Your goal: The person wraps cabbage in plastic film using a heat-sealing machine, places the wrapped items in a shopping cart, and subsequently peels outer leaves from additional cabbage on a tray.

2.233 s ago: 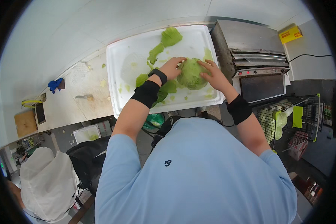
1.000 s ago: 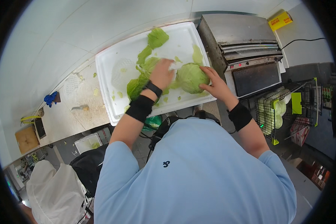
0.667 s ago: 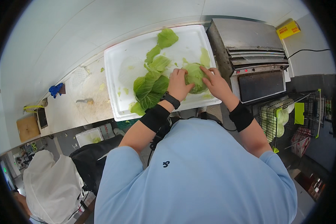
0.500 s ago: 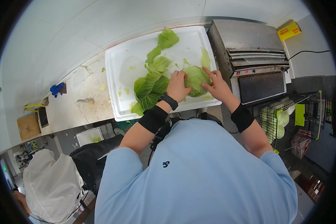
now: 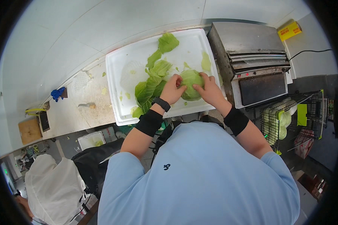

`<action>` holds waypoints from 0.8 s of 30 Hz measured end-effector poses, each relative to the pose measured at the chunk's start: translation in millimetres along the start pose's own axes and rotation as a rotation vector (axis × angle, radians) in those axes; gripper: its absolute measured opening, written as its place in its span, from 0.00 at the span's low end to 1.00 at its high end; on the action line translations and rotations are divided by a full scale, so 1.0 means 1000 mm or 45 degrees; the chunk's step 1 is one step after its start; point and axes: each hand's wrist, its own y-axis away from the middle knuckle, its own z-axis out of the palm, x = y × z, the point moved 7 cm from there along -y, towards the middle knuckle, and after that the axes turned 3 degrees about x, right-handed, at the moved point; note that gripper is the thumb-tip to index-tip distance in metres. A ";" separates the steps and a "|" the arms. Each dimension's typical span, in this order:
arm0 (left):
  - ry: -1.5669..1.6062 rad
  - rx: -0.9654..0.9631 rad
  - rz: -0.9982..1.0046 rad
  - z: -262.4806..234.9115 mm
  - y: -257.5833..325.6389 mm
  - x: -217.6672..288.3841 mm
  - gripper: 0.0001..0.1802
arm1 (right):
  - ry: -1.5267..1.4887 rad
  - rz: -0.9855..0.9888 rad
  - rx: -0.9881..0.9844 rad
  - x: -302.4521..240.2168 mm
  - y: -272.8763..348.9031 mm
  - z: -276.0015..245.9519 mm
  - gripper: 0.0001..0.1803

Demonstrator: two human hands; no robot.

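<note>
A pale green cabbage head (image 5: 191, 83) rests on a white cutting board (image 5: 125, 77). My left hand (image 5: 172, 89) grips its left side and my right hand (image 5: 209, 89) grips its right side, fingers curled over the top. Loose outer leaves (image 5: 150, 84) lie in a pile just left of my left hand. Another torn leaf (image 5: 167, 42) lies at the far edge of the board, and a small piece (image 5: 205, 61) lies beyond the cabbage.
A steel appliance (image 5: 251, 60) stands right of the board. A wire rack with more cabbages (image 5: 283, 120) is lower right. The stained counter (image 5: 82, 105) left of the board holds a blue object (image 5: 57, 93). A white bag (image 5: 52, 187) sits lower left.
My left hand laid peeled leaves on the pile at the left, then came back onto the cabbage. Both hands now hold the head again.
</note>
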 end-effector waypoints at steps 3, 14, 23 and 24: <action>-0.131 0.106 0.162 -0.006 0.001 -0.014 0.15 | 0.034 0.071 -0.166 0.012 -0.029 0.005 0.37; 0.016 0.292 0.202 -0.002 0.003 0.003 0.12 | -0.466 0.660 -0.720 0.016 -0.059 0.037 0.52; -0.561 -0.063 0.982 0.032 0.046 0.060 0.06 | -1.308 0.891 -0.658 0.026 -0.036 0.051 0.45; -0.561 -0.066 0.983 0.024 0.046 0.048 0.06 | -1.311 0.891 -0.657 0.028 -0.033 0.050 0.45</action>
